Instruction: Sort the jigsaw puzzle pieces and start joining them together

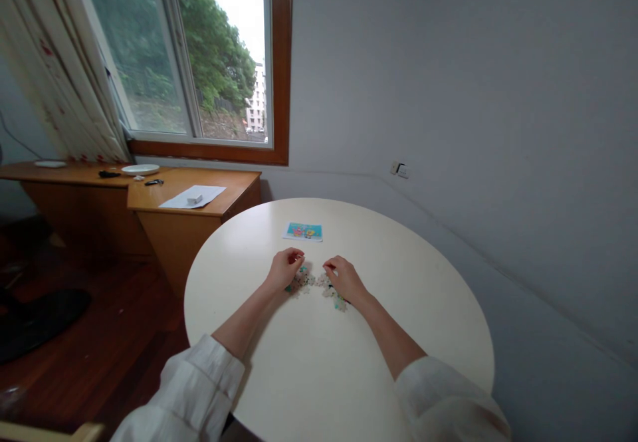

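A pile of small jigsaw puzzle pieces, mostly pale with bits of teal and dark colour, lies on the round white table. My left hand is at the pile's left side, thumb and fingertips pinched on what looks like a small pale puzzle piece. On the other side, my right hand hovers over more loose pieces, its fingers closed in a pinch; whatever is between them is too small to make out. Beyond both hands lies a blue picture card with colourful cartoon figures.
A wooden desk stands behind the table at the left. It bears a white plate, a paper sheet with a small white box, and small dark items. Walls rise behind and to the right, with a wall socket.
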`<state>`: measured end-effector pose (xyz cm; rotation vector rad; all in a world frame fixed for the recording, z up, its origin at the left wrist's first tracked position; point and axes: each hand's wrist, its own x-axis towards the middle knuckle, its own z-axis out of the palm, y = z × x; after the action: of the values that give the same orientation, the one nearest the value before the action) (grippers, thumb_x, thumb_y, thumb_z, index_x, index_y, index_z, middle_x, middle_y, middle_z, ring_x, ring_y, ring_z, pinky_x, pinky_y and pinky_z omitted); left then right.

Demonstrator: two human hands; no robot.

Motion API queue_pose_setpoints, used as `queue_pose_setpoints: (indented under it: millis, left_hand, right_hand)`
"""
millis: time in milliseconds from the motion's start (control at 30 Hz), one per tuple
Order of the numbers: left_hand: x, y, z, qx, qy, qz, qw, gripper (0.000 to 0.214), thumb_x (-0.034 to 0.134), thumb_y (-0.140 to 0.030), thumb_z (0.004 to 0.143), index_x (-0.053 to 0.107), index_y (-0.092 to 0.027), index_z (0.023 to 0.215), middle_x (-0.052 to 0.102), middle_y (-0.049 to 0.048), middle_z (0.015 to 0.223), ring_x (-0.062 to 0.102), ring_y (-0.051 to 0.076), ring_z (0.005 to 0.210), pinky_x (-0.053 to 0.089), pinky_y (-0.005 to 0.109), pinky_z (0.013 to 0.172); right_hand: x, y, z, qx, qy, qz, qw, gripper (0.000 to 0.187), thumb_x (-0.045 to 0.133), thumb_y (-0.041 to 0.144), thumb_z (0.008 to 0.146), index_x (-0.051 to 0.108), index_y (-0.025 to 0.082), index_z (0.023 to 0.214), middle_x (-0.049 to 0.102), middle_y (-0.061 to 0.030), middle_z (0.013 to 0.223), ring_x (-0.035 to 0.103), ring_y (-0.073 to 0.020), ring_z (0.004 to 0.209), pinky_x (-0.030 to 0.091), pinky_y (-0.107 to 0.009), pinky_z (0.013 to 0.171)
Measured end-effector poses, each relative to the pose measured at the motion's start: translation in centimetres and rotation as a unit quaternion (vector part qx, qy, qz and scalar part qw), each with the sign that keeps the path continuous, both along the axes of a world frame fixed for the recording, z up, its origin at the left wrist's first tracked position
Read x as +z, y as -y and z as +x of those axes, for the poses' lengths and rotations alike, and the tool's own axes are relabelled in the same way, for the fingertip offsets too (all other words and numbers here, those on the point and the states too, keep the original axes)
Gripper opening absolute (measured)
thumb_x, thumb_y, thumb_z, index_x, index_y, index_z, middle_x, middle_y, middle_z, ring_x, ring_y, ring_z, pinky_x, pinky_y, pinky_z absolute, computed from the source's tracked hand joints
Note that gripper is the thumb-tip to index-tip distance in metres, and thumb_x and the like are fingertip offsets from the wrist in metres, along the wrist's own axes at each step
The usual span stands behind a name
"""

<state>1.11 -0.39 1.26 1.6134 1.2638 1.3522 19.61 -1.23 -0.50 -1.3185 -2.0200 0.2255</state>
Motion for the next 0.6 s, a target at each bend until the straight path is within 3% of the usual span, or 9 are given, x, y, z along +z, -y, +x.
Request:
queue_pose_setpoints:
  millis: [333,600]
  left_hand:
    - [0.42,-0.02,-0.04,-0.017,0.129,-0.079,0.988,0.026,0.059,-0.036,0.070,0.065,-0.010,0.069,0.058,0.0008,0.054,0.045,0.007,0.044,0.035,0.020,0.045]
    - [0.19,-0.24,-0.14,-0.015,0.117,-0.070,0.991,0.033,0.060,-0.044,0.066,0.063,-0.011,0.065,0.056,0.0011,0.055,0.046,0.008,0.046,0.035,0.022,0.046]
  right_hand:
    - [0.01,0.10,-0.02,0.009,0.000,0.013,1.000,0.017,0.048,0.016,0.084,0.065,0.016,0.080,0.061,-0.0050,0.079,0.055,-0.0146,0.076,0.043,-0.027,0.074]
    - [0.43,0.44,-0.40,0.015,0.020,0.024,0.999,0.019,0.047,0.017,0.086,0.065,0.016,0.081,0.062,-0.0060,0.081,0.055,-0.0157,0.078,0.043,-0.029,0.075]
